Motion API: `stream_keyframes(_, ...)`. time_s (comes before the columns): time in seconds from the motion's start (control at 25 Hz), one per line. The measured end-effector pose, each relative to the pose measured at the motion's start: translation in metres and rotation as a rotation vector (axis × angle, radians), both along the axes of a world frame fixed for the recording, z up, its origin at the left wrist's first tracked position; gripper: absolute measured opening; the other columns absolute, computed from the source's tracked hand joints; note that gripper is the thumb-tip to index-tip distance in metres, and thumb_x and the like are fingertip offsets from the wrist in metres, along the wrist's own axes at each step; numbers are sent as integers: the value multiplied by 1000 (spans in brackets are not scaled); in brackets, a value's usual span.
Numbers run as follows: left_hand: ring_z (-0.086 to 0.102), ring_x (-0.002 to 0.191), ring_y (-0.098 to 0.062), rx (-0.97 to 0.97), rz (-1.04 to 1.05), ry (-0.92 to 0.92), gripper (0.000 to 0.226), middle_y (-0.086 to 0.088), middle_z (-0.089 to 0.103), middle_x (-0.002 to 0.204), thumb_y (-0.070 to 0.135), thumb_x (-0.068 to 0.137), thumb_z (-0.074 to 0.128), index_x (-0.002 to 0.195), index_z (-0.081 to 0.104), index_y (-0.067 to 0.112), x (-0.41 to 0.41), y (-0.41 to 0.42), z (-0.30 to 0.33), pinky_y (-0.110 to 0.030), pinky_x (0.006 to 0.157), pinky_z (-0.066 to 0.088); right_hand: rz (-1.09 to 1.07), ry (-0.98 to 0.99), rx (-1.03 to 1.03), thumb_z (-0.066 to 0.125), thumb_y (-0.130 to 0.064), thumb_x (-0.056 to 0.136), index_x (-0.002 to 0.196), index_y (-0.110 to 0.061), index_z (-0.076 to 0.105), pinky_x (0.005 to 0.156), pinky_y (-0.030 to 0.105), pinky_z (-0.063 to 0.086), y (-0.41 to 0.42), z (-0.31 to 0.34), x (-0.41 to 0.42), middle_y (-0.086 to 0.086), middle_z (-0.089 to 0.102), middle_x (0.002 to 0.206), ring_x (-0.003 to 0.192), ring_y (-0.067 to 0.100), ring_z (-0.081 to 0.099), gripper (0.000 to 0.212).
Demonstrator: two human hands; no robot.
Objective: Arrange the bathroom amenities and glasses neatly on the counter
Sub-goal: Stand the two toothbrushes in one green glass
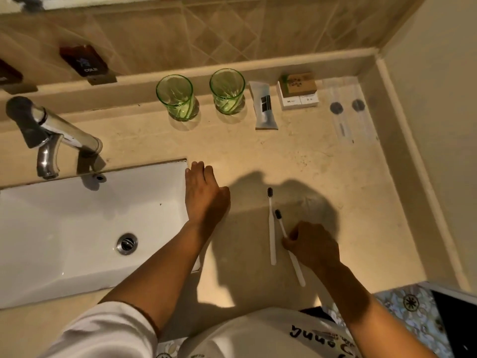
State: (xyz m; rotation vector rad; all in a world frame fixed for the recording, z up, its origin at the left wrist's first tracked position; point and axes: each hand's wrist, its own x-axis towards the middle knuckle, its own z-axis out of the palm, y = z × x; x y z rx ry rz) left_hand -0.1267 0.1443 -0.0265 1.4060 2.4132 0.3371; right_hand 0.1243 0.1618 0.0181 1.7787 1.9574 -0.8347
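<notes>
A: State of hands?
B: Right hand [311, 245] fingers clamped on one toothbrush [289, 246]; second toothbrush [271, 226] lies beside it. Left hand [205, 193] flat, fingers together, at the sink [77, 228] edge.
A: Glasses?
B: Two green glasses [175, 97] along the worktop [322, 177] rear edge.

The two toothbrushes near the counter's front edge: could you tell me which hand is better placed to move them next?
Probably the right hand: its fingers already touch the tilted toothbrush, with the straighter toothbrush just beside it. The left hand lies flat by the sink edge, farther away.
</notes>
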Motion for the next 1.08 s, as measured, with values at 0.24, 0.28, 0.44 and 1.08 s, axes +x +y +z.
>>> stream_keyframes(0.24, 27, 148, -42, -52, -56, 53, 72, -28, 37, 154, 27, 81, 55, 145, 42, -4, -7, 22, -7, -49, 127, 15, -8, 248, 19, 73, -38, 87, 78, -24, 62, 61, 23, 49, 61, -3, -15, -9, 64, 72, 63, 4, 59, 20)
stream_keyframes(0.28, 28, 148, -41, -18, -43, 59, 69, -27, 38, 154, 26, 82, 56, 143, 44, -4, -9, 26, -9, -49, 126, 15, -47, 327, 71, 74, -37, 85, 77, -23, 63, 57, 20, 45, 80, 0, -26, -10, 63, 69, 60, 2, 58, 20)
stream_keyframes(0.44, 30, 147, -39, 101, 1, 60, 64, -24, 42, 153, 20, 81, 62, 140, 49, -3, -13, 31, -17, -50, 125, 20, -376, 824, 53, 71, -26, 91, 82, -12, 70, 48, 17, 48, 150, 28, -84, -2, 65, 64, 47, 1, 57, 16)
stream_keyframes(1.08, 34, 148, -34, 149, 24, 91, 64, -20, 48, 152, 30, 81, 50, 137, 56, 1, -18, 35, -30, -53, 120, 31, -359, 1178, 208, 72, -16, 89, 82, 9, 69, 49, 17, 46, 264, 31, -196, 33, 57, 70, 48, 7, 52, 26)
